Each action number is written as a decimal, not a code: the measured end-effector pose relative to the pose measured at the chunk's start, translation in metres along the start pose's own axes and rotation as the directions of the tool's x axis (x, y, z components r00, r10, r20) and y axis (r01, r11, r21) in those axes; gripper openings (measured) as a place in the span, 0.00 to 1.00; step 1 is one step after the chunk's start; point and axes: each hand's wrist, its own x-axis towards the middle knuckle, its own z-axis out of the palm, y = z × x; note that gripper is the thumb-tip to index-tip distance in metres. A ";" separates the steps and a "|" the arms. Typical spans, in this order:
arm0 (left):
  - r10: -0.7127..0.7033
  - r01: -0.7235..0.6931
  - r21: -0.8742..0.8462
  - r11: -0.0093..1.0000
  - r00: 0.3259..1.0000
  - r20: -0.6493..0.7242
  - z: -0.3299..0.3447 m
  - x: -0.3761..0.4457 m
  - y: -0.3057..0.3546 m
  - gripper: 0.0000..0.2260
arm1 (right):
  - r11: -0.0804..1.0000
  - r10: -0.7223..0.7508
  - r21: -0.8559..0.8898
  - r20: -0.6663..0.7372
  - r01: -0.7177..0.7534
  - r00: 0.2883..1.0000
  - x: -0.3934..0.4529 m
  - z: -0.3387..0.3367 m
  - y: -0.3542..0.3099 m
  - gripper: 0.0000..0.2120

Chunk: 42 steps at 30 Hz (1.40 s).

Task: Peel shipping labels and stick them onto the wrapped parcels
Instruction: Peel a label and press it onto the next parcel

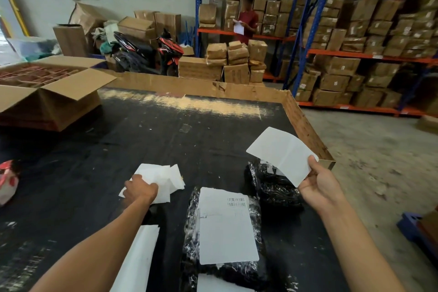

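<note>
A black wrapped parcel [192,232] lies near me on the black table [166,130], with a white shipping label [227,225] on top of it. A second black wrapped parcel [272,187] lies to its right, a little farther away. Above that one, my right hand [320,185] pinches a blank white label sheet [282,154] by its lower corner. My left hand [139,191] rests on a pile of white backing papers [163,180], fingers curled round some of them. Another white sheet [139,258] lies under my left forearm.
An open cardboard box [54,92] stands at the table's far left; a red and white bag [8,180] lies at the left edge. A cardboard rim [305,125] borders the table's back and right. Beyond are a motorbike [147,52], stacked cartons, shelves, and a person [247,21] in red.
</note>
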 end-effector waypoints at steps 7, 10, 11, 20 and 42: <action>0.269 -0.268 0.024 0.963 0.960 -0.073 0.006 -0.024 0.054 0.23 | 0.998 -0.040 0.053 -0.080 0.044 0.996 -0.001 -0.004 -0.018 0.10; 0.522 -0.522 -0.046 0.852 0.853 -0.019 0.014 -0.042 0.097 0.16 | 0.991 -0.084 0.092 -0.093 0.093 0.992 0.001 -0.014 -0.030 0.10; 0.600 -0.596 -0.094 0.797 0.800 0.014 0.014 -0.046 0.111 0.13 | 0.989 -0.090 0.106 -0.100 0.100 0.991 0.002 -0.013 -0.031 0.10; 0.388 -0.357 -0.228 0.906 0.484 0.784 0.038 -0.135 0.226 0.25 | 0.962 -0.260 0.030 -0.202 0.272 0.944 0.033 -0.029 -0.056 0.07; 0.337 -0.112 -0.350 0.930 0.640 0.691 0.070 -0.165 0.231 0.19 | -0.394 -0.493 -0.664 0.736 0.635 0.463 0.087 -0.017 -0.029 0.10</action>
